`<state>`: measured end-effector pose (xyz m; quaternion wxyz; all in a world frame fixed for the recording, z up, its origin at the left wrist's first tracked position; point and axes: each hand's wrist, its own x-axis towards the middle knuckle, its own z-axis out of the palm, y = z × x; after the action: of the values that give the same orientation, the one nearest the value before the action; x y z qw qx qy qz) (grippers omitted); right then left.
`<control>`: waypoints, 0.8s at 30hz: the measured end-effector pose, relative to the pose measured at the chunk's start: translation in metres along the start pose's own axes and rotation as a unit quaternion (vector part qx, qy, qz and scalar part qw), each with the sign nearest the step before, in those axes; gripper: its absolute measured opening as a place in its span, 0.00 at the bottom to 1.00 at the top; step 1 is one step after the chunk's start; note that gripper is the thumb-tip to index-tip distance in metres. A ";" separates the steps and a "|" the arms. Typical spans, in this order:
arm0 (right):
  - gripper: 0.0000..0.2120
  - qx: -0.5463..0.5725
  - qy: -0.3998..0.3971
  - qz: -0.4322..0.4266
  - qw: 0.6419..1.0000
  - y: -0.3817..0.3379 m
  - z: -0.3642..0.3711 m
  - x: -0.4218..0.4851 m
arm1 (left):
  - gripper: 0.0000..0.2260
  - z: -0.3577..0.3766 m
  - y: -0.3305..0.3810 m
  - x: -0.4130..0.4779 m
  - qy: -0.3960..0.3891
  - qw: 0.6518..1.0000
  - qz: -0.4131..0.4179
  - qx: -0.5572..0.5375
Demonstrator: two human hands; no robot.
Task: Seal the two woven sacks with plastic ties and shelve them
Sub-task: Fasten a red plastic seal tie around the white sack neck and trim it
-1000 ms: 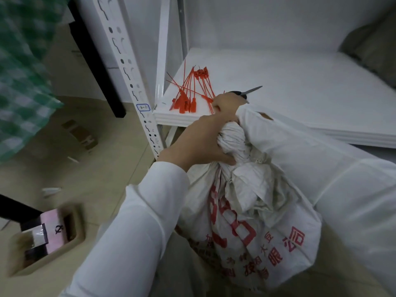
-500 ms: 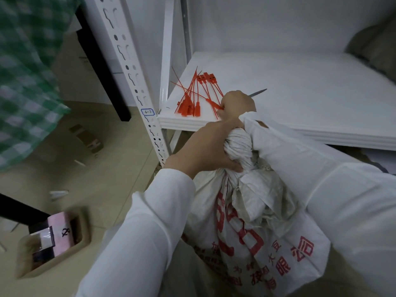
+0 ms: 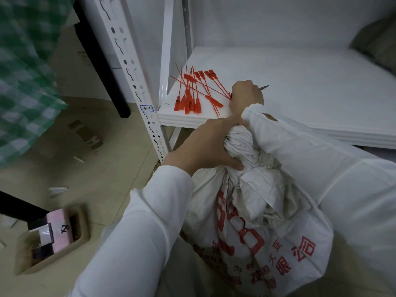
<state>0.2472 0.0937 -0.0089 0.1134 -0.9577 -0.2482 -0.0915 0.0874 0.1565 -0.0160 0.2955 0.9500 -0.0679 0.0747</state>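
A white woven sack (image 3: 252,228) with red print stands on the floor below the shelf, its mouth gathered into a twisted neck. My left hand (image 3: 205,144) grips that neck. My right hand (image 3: 246,93) reaches over the sack onto the white shelf (image 3: 300,86), its fingers curled at the tips of several red plastic ties (image 3: 192,93) lying in a loose pile near the shelf's front left corner. Whether it pinches a tie I cannot tell. A metal point (image 3: 263,87), maybe scissors, sticks out from behind my right hand.
A perforated white upright (image 3: 137,82) frames the shelf on the left. A small cardboard box (image 3: 51,236) with a pink packet sits on the tiled floor at lower left. Green checked fabric (image 3: 23,78) hangs at far left. A grey-green bundle (image 3: 379,39) lies on the shelf's far right.
My right hand has moved forward from the sack's neck onto the shelf, reaching the red ties. My left hand keeps its grip on the neck.
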 end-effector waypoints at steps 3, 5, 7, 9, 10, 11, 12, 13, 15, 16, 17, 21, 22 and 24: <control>0.08 0.014 0.010 0.020 1.000 0.008 -0.011 -0.003 | 0.35 0.000 0.002 0.001 -0.003 1.000 0.007 -0.001; 0.07 0.032 0.006 0.037 0.999 0.014 -0.020 -0.005 | 0.34 0.000 0.004 0.001 -0.003 1.000 0.009 -0.002; 0.06 0.086 0.017 0.070 0.994 0.023 -0.028 -0.007 | 0.33 0.000 0.005 0.001 -0.003 1.000 0.012 -0.002; 0.10 0.178 0.036 0.105 0.978 0.034 -0.037 -0.011 | 0.33 0.001 0.005 0.002 -0.002 1.000 0.018 -0.004; 0.10 0.229 0.041 0.115 0.966 0.040 -0.041 -0.015 | 0.32 0.002 0.006 0.002 0.000 1.000 0.025 -0.005; 0.09 0.282 0.044 0.116 0.951 0.046 -0.046 -0.022 | 0.32 0.003 0.007 0.003 0.004 0.999 0.034 -0.004; 0.08 0.339 0.043 0.118 0.932 0.050 -0.051 -0.032 | 0.32 0.004 0.008 0.003 0.008 0.999 0.043 -0.002; 0.06 0.392 0.036 0.125 0.910 0.053 -0.054 -0.045 | 0.32 0.005 0.010 0.003 0.012 0.999 0.053 0.001; 0.06 0.454 0.023 0.136 0.880 0.062 -0.058 -0.073 | 0.32 0.006 0.016 0.002 0.026 0.997 0.078 0.008; 0.07 0.476 0.012 0.137 0.869 0.067 -0.058 -0.087 | 0.31 0.007 0.020 0.000 0.034 0.995 0.092 0.013; 0.07 0.504 -0.004 0.135 0.853 0.072 -0.058 -0.102 | 0.31 0.008 0.026 -0.001 0.045 0.993 0.106 0.018; 0.11 0.542 -0.058 0.113 0.831 0.086 -0.055 -0.149 | 0.30 0.015 0.051 -0.012 0.084 0.983 0.163 0.015; 0.12 0.550 -0.062 0.110 0.826 0.088 -0.056 -0.159 | 0.30 0.017 0.056 -0.016 0.090 0.980 0.175 0.013; 0.06 0.569 -0.080 0.117 0.810 0.094 -0.060 -0.176 | 0.30 0.024 0.065 -0.022 0.091 0.978 0.185 -0.010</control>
<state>0.1357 -0.0816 -0.0087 0.6280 -0.7473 -0.1500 0.1570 0.0570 0.0919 -0.0035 0.2914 0.9069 -0.2165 0.2137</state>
